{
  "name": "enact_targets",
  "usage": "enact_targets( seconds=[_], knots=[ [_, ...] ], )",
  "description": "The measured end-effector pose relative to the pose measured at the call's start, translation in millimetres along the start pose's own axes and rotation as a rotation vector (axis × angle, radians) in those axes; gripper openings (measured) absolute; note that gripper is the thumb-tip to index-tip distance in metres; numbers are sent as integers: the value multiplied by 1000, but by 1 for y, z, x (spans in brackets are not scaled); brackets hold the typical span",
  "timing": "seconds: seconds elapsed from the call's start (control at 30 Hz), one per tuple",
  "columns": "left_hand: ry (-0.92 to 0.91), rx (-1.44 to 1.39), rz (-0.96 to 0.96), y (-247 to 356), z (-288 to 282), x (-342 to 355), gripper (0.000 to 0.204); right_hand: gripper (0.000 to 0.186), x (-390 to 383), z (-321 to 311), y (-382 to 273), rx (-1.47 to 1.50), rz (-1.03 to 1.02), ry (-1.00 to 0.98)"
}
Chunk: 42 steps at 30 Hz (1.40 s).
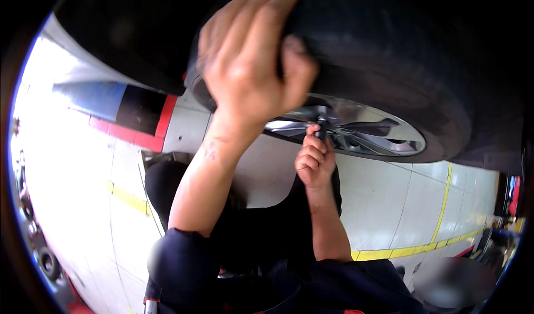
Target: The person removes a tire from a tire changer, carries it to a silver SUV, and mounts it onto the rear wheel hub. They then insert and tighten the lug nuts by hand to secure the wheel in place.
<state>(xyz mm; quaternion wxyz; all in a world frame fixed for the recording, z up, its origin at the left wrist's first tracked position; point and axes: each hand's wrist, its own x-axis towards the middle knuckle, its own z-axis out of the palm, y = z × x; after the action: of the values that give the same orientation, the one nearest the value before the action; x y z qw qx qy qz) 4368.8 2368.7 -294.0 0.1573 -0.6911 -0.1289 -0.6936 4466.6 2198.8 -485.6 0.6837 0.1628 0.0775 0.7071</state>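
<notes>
A large black tire (384, 52) mounted on a silver alloy wheel (411, 139) fills the upper middle. My left hand (250, 69) lies against the left part of the tire, its fingers stretched upward and the thumb apart; slight motion blur softens it. Below and to the right, my right hand (316, 161) is closed around a short dark cylindrical tool (321, 130), which looks like a socket. The tool stands upright, its upper end at the middle of the wheel among the spokes. Whether it sits on a fastener there, I cannot tell.
Dark vehicle bodywork (128, 36) overhangs the upper left. The pale tiled floor (372, 203) carries yellow lines (406, 252). A blue and black object with a red edge (166, 122) is at the left. A blurred round dark shape (455, 282) sits at the lower right.
</notes>
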Motion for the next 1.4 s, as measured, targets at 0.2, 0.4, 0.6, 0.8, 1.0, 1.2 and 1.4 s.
enact_targets(
  seconds=[0.2,0.4,0.6,0.8,1.0,1.2,1.4],
  knots=[
    [66,-70,-25,1,14,16,40,40,-6,21,6,-997,-398,798],
    [129,-44,4,-2,14,17,42,30,1,-12,5,-116,-157,147],
    [217,-47,48,-13,28,9,41,33,4,2,7,-215,-74,134],
    [249,-38,47,-15,37,6,40,37,2,23,13,-1017,-405,779],
    [253,-31,50,-15,33,8,39,35,-1,-5,4,-584,-386,386],
    [165,67,90,-16,19,14,39,38,4,-8,1,-8,-61,-15],
    [158,-11,-27,1,11,18,38,39,0,21,-3,-859,-299,736]
  ],
)
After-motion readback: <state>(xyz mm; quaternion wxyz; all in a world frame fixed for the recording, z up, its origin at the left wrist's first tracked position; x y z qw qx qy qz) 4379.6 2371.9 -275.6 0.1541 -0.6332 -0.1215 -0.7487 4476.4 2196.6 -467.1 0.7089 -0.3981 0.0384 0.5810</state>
